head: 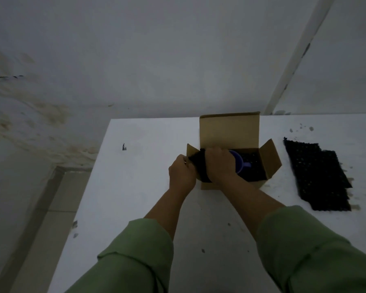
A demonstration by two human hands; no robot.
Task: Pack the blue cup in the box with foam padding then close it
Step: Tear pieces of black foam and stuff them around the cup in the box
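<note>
An open cardboard box (228,132) stands on the white table, its back flap upright and its side flaps spread. The blue cup (240,160) lies inside on dark foam, handle pointing right. A black foam piece (200,166) hangs over the box's left wall. My left hand (181,171) pinches the outer end of this foam, outside the box. My right hand (220,163) presses on the foam at the box's left side, next to the cup, and hides part of both.
A second black foam sheet (317,174) lies flat on the table right of the box. The white table (135,187) ends at its left edge above a tiled floor. A stained wall rises behind. Small dark crumbs dot the tabletop.
</note>
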